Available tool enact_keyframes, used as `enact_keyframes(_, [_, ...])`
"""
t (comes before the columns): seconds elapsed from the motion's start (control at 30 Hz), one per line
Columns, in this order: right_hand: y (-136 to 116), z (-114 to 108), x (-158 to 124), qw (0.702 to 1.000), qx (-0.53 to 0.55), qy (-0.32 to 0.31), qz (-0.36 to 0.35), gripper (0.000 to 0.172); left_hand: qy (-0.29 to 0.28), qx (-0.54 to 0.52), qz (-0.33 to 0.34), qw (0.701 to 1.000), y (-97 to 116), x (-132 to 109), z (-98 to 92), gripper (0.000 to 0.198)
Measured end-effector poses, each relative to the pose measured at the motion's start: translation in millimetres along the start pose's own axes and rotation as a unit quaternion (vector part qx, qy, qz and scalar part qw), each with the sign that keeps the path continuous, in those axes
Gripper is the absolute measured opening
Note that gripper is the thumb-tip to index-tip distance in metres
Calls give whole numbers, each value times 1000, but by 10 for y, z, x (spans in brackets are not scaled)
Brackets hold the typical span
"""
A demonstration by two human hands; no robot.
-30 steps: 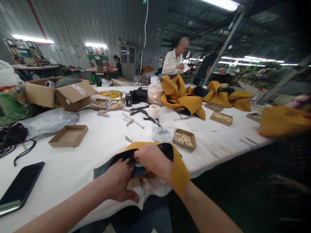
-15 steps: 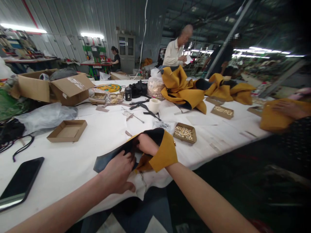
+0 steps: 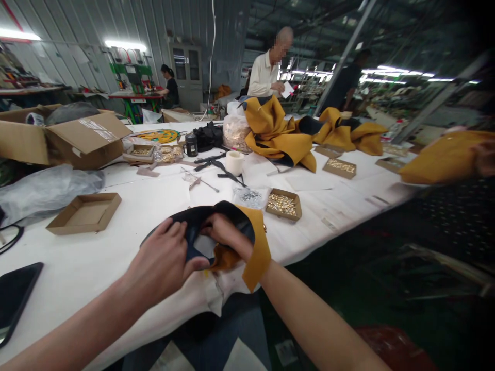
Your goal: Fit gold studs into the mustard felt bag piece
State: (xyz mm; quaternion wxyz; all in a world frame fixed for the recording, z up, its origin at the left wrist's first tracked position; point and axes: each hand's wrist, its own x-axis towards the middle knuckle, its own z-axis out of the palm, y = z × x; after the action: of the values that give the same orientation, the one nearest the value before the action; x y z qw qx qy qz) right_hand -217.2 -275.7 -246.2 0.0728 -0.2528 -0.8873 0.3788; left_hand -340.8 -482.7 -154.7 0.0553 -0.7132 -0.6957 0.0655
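Observation:
A mustard-yellow fabric piece with a dark navy lining (image 3: 253, 242) lies at the near edge of the white table (image 3: 127, 237). My left hand (image 3: 160, 263) pinches the navy side of it, thumb over the edge. My right hand (image 3: 226, 234) grips the same piece from inside, with the yellow flap folded over my wrist. A shallow cardboard box of gold studs (image 3: 281, 204) sits just beyond my hands, next to a small clear bag of metal bits (image 3: 247, 196).
An empty cardboard tray (image 3: 85, 212) and a black phone (image 3: 13, 296) lie to the left. Piles of yellow fabric (image 3: 282, 136), more stud boxes, a tape roll (image 3: 233, 162) and an open carton (image 3: 73, 136) fill the far table. People work behind; another person's hand holds yellow fabric (image 3: 444, 157) at right.
The view has shifted, so things sit further left. My left hand has lifted off the table and now pinches the navy edge; the fabric is bunched higher around my right hand.

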Motion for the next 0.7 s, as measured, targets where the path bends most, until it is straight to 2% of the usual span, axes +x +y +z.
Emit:
enact_keyframes(0.07, [15, 22, 17, 1000, 13, -2, 4, 22, 22, 17, -68, 997, -117, 91, -165, 78])
enact_keyframes(0.17, [52, 60, 45, 999, 30, -12, 11, 25, 0, -7, -141, 990, -198, 255, -335, 49])
enact_keyframes(0.2, [65, 71, 54, 999, 34, -17, 9, 24, 1, -15, -155, 988, -199, 312, -372, 46])
enact_keyframes(0.23, [76, 82, 62, 999, 36, -21, 7, 23, 12, -16, -165, 986, -196, 370, -405, 52])
enact_keyframes(0.3, [87, 99, 79, 999, 34, -24, 3, 19, 43, -11, -181, 982, -198, 489, -460, 74])
enact_keyframes(0.33, [84, 105, 88, 999, 30, -22, 4, 18, 39, -20, -192, 980, -214, 551, -483, 82])
enact_keyframes(0.4, [63, 110, 109, 1000, 22, -17, 8, 18, -25, -94, -213, 972, -287, 676, -507, 80])
enact_keyframes(0.47, [20, 113, 129, 1000, 8, -10, 18, 16, -93, -204, -215, 951, -399, 793, -479, 69])
enact_keyframes(0.5, [-5, 116, 135, 1000, -3, -3, 26, 15, -103, -244, -213, 941, -455, 844, -440, 64])
enact_keyframes(0.6, [-75, 143, 125, 997, -44, 34, 58, 15, -58, -278, -232, 930, -560, 945, -245, 56])
enact_keyframes(0.7, [-122, 192, 65, 989, -109, 78, 61, 20, -20, -295, -254, 921, -519, 962, 7, 44])
